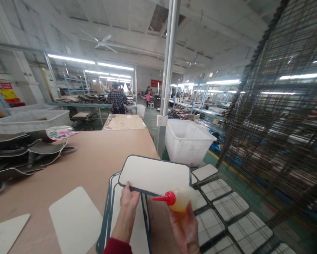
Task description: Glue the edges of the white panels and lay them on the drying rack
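Note:
My left hand (128, 203) pinches the near edge of a white board with a dark rim (155, 174) and holds it up over the table. My right hand (185, 227) is wrapped round a squeeze bottle of yellowish glue (181, 198) whose red nozzle (162, 198) points left, just below the board's near edge. Under the lifted board lies a stack of similar dark-rimmed boards (114, 218). Plain white boards (75, 218) lie on the brown table (95, 158) to the left.
A wire rack (221, 208) to the right carries several white boards. A tall wire-mesh stack (280, 123) rises at right. A white tub (187, 141) and a metal post (169, 81) stand beyond the table. Dark bag pieces (20, 155) pile at left. A person (117, 98) works far off.

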The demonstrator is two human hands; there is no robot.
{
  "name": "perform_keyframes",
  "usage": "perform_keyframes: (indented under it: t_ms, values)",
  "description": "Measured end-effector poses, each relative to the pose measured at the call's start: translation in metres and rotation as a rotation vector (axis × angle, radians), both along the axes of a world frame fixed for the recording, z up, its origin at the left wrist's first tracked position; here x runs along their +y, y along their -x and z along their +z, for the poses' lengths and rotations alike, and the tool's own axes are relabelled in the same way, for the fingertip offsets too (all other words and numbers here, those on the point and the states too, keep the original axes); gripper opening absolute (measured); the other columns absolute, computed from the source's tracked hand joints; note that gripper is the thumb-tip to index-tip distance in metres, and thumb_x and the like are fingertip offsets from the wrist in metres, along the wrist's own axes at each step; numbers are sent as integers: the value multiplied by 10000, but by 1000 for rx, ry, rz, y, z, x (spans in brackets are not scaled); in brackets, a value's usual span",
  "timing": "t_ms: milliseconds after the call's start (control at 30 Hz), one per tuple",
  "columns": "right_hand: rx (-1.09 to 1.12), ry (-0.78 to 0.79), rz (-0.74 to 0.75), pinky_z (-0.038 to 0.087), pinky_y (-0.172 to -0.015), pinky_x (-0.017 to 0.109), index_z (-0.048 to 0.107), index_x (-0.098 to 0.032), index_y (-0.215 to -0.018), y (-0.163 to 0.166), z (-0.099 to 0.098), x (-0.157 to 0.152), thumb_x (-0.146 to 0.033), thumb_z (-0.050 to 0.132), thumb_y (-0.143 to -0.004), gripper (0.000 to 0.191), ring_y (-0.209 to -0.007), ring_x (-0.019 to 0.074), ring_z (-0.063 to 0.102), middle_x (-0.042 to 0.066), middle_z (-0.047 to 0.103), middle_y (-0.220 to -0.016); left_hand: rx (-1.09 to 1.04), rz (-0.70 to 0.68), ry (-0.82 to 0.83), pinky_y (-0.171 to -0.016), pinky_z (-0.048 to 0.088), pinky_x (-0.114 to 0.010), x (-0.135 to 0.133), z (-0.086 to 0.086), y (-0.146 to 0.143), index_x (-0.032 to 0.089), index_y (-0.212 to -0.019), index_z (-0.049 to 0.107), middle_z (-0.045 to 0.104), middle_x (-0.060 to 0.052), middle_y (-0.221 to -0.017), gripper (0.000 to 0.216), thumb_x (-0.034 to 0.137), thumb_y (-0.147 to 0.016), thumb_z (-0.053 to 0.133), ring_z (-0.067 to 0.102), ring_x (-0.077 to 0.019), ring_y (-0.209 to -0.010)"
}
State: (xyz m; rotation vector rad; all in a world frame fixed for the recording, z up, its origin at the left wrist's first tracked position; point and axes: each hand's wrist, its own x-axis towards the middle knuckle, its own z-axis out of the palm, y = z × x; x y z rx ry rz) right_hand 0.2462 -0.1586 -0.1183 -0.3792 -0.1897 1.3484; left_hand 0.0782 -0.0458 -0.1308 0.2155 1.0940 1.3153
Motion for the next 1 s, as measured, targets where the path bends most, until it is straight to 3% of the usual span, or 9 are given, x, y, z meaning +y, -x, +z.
perform_keyframes:
  t_ms: [233,333,400,500,600,700,767,900,1000]
  values:
    - [43,85,-72,598,-707,289,758,-223,-822,-14,-9,5,-390,950,-449,451,-777,212,721,51,756,-849,-311,146,-51,-910,515,-527,-50,-6,29,209,-924,541,627,-72,-939,128,238,-902,418,663,-224,-882]
    - [41,102,-65,598,-704,295,760,-226,-825,-17,-12,4,-379,955,-432,464,-770,216,721,53,756,-853,-44,326,22,-1030,430,-450,-58,-11,49,198,-919,536,611,-62,-961,133,149,-797,561,624,-218,-1026]
    - [32,104,-60,599,-694,307,760,-238,-852,-18,-19,2,-375,951,-450,466,-761,222,721,44,755,-844,206,370,-121,-1083,371,-395,-56,-5,57,203,-958,581,630,-51,-1001,263,129,-717,657,587,-218,-1118]
    - [-6,77,-45,597,-720,354,752,-247,-940,-19,-33,-2,-403,919,-533,467,-791,244,720,53,754,-855,566,143,-448,-1085,353,-425,-40,25,52,193,-1056,649,676,-84,-1087,451,233,-626,781,585,-267,-1125]
    - [-55,52,-18,584,-782,431,724,-246,-1057,-21,-42,-6,-442,874,-608,513,-844,273,714,80,752,-908,868,-27,-725,-1055,364,-435,-19,68,32,192,-1007,701,703,-104,-1086,402,256,-618,782,598,-277,-1085]
    - [-57,83,-29,592,-754,425,710,-250,-1095,-25,-37,-9,-446,894,-562,597,-805,271,716,83,753,-906,974,-92,-891,-987,409,-387,-11,102,15,197,-992,719,713,-99,-1066,341,230,-654,757,613,-254,-1041]
    - [-35,122,-51,603,-709,385,716,-250,-1078,-29,-30,-10,-425,929,-485,654,-767,260,717,77,755,-892,906,-45,-899,-915,449,-347,-20,109,9,192,-1022,706,714,-83,-1009,343,245,-686,750,633,-228,-965]
    - [9,98,-147,604,-706,328,738,-265,-1010,-35,-15,-10,-401,931,-495,567,-790,232,721,59,754,-932,479,293,-683,-769,482,-258,-66,72,0,192,-964,649,657,-11,-868,312,339,-714,765,625,-149,-787]
    - [4,51,-191,603,-714,313,748,-268,-968,-34,-4,-10,-414,914,-538,483,-805,222,723,49,755,-935,113,101,-339,-713,498,-252,-96,29,-20,166,-944,619,651,-24,-831,436,298,-604,858,652,-161,-777]
